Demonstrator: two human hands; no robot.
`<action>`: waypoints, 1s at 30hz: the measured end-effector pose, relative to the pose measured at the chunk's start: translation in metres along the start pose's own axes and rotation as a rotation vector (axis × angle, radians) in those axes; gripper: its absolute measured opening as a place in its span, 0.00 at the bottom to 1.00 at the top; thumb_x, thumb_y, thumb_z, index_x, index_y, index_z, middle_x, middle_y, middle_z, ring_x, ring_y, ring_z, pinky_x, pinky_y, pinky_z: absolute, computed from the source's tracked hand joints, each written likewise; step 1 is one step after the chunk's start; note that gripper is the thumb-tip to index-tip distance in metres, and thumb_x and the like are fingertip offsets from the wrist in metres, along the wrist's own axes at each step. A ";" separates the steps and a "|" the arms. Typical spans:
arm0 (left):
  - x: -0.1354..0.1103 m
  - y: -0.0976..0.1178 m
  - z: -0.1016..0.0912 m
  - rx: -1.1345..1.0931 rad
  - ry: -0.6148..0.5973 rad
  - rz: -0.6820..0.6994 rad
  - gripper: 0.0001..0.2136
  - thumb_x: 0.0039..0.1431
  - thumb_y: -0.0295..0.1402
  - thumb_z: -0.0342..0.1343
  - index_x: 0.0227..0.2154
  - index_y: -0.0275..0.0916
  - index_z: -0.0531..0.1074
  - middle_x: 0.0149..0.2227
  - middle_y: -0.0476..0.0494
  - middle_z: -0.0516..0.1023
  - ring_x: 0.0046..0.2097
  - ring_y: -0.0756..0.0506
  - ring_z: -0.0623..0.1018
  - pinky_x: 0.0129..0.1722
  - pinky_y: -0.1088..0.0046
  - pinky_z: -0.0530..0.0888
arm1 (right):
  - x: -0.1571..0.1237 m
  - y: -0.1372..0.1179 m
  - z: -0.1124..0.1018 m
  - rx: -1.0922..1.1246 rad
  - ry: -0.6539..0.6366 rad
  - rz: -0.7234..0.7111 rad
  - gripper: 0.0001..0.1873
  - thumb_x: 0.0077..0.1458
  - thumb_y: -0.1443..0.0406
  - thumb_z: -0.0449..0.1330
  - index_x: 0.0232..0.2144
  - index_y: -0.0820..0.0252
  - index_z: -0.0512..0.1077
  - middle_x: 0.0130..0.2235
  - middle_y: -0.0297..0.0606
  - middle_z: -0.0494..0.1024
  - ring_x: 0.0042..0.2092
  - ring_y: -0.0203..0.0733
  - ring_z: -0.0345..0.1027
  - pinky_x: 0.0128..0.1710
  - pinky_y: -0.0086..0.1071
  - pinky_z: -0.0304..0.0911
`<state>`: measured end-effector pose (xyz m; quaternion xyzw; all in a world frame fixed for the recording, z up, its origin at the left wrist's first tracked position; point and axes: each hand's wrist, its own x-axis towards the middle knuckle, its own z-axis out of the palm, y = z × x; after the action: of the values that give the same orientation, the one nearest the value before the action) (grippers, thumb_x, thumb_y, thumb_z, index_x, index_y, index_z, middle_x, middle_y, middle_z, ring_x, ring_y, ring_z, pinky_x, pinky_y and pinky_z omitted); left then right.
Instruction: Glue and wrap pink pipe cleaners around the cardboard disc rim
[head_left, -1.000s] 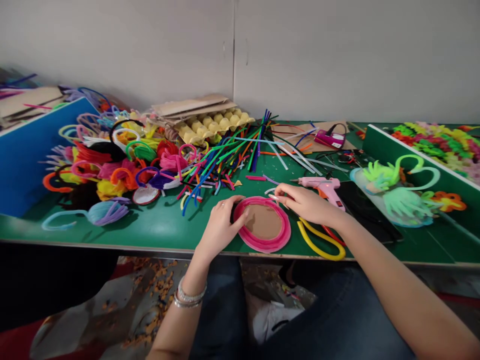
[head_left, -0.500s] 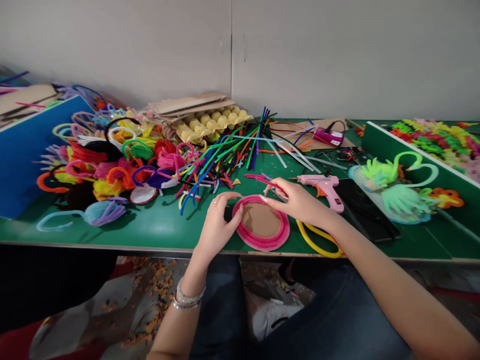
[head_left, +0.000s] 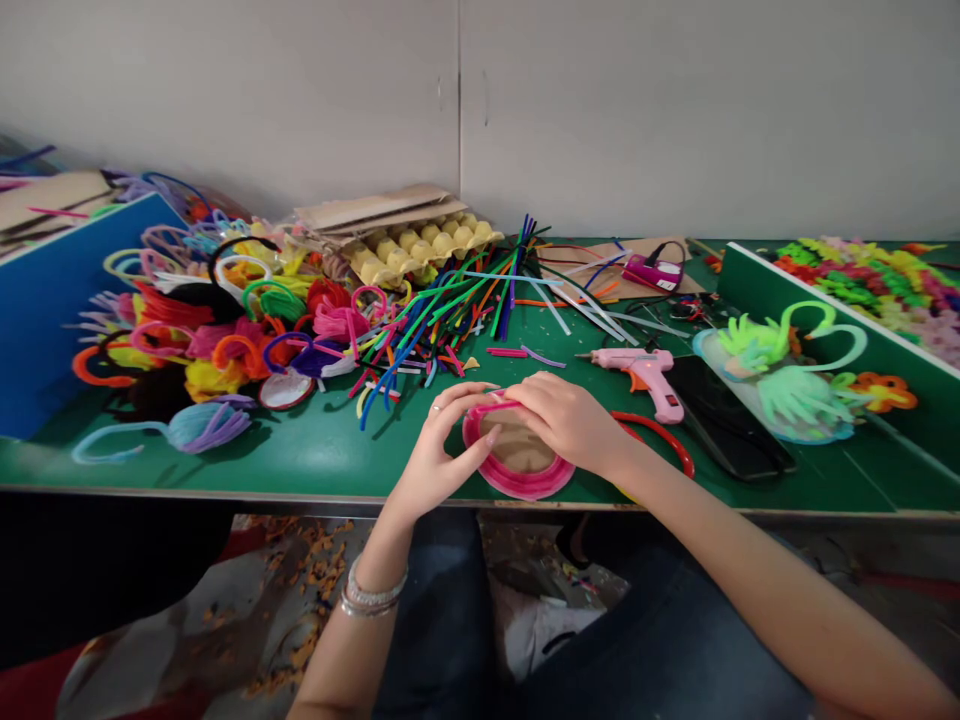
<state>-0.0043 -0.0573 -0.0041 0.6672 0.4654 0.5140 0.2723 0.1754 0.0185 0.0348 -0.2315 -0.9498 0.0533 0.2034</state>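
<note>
A round brown-centred disc [head_left: 517, 445] with a fuzzy pink pipe-cleaner rim is near the table's front edge. My left hand [head_left: 448, 440] grips its left side, thumb on the inner edge and fingers around the outside. My right hand [head_left: 574, 420] is closed at the far rim, fingertips pinching a pink pipe cleaner [head_left: 496, 404] against it beside my left fingers. From beneath my right wrist a red loop [head_left: 664, 432] sticks out, with a bit of yellow below it; what they belong to is hidden.
Pink glue gun [head_left: 637, 370] and black phone [head_left: 724, 415] lie to the right, beside green pipe-cleaner swans [head_left: 802, 390]. Loose pipe cleaners [head_left: 450, 300], an egg carton [head_left: 420, 245] and a colourful heap [head_left: 240, 320] fill the back and left. A blue panel [head_left: 67, 310] stands at left.
My right hand has moved left over the far rim, bringing the pink pipe cleaner down against it. The yellow loop under my wrist is mostly hidden now, and a red loop shows.
</note>
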 end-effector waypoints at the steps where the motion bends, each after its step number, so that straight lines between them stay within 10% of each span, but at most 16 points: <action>1: 0.000 0.000 0.000 -0.018 -0.004 -0.010 0.11 0.58 0.34 0.55 0.44 0.42 0.70 0.52 0.39 0.69 0.57 0.43 0.67 0.57 0.60 0.64 | 0.000 0.000 0.001 -0.065 -0.001 -0.030 0.16 0.63 0.67 0.42 0.36 0.61 0.70 0.32 0.42 0.73 0.36 0.42 0.63 0.35 0.33 0.60; 15: 0.002 0.000 -0.007 -0.346 -0.126 -0.133 0.13 0.57 0.35 0.55 0.44 0.40 0.72 0.54 0.37 0.69 0.59 0.40 0.66 0.59 0.59 0.62 | -0.002 0.000 -0.001 -0.378 0.049 -0.298 0.19 0.63 0.71 0.41 0.31 0.58 0.72 0.26 0.36 0.71 0.28 0.37 0.57 0.27 0.32 0.55; 30: 0.004 -0.003 0.002 0.055 0.091 -0.096 0.12 0.59 0.33 0.52 0.46 0.42 0.69 0.52 0.41 0.72 0.55 0.43 0.69 0.48 0.67 0.68 | -0.003 0.004 -0.020 0.203 -0.093 0.447 0.10 0.59 0.60 0.51 0.29 0.58 0.64 0.26 0.33 0.72 0.29 0.37 0.65 0.29 0.29 0.54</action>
<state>-0.0037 -0.0522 -0.0058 0.6272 0.5227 0.5172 0.2568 0.1877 0.0207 0.0509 -0.4116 -0.8731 0.2026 0.1651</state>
